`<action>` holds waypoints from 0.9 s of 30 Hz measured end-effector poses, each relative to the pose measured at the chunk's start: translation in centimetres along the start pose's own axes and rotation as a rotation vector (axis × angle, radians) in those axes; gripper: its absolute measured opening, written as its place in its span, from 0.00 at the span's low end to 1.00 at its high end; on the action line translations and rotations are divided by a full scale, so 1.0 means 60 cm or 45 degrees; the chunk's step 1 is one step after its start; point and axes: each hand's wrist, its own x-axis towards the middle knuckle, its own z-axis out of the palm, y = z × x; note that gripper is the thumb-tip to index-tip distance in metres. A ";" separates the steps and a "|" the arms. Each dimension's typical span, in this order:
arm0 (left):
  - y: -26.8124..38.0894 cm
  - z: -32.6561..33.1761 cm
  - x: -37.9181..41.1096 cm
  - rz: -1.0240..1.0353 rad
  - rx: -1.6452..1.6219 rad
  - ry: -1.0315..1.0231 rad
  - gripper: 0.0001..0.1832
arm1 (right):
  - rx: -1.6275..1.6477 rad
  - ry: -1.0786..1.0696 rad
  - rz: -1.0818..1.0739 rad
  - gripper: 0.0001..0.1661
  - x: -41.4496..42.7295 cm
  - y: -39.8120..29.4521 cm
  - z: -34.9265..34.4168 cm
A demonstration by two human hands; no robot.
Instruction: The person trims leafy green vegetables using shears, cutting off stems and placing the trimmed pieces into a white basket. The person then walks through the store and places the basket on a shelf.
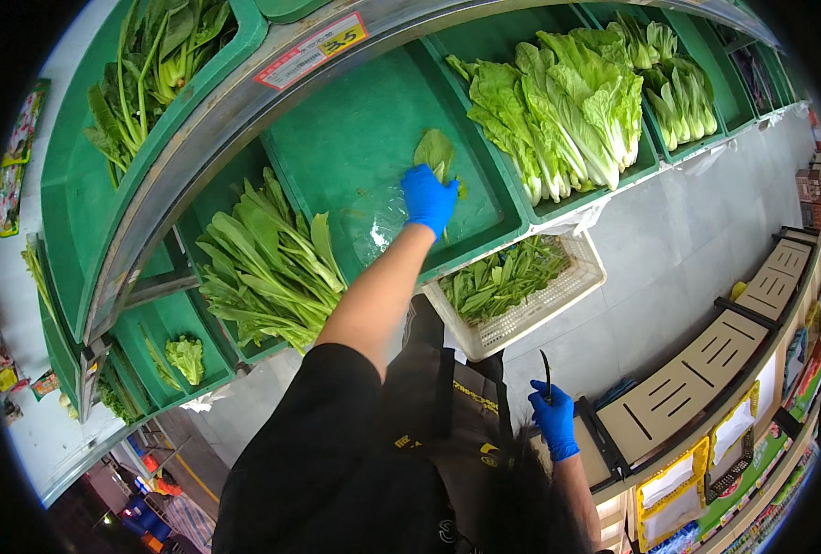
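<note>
My left hand, in a blue glove, reaches down into a green plastic tray. Its fingers are closed around a loose green leaf, whose blade sticks out beyond them. Small leaf scraps and a wet, shiny patch lie on the tray floor near this hand. Lower right, away from the trays, my right hand wears a blue glove too. It grips a small knife with a dark, curved blade pointing up; the handle is mostly hidden in the fist.
Long-stemmed leafy greens fill the tray on the left, and pale-stemmed lettuce-like heads the one on the right. Bok choy lies farther right. A white plastic basket of loose leaves sits below the tray edge. Shelving curves along the right.
</note>
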 end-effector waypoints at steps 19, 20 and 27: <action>-0.098 -0.154 -0.087 0.773 0.136 -0.604 0.26 | -0.135 -0.075 -0.039 0.14 0.003 0.040 -0.039; -0.096 -0.150 -0.095 0.807 0.149 -0.664 0.24 | -0.128 -0.075 -0.033 0.15 0.002 0.043 -0.042; -0.115 -0.110 -0.117 0.838 0.188 -0.780 0.12 | -0.227 -0.060 -0.094 0.14 -0.010 0.053 -0.053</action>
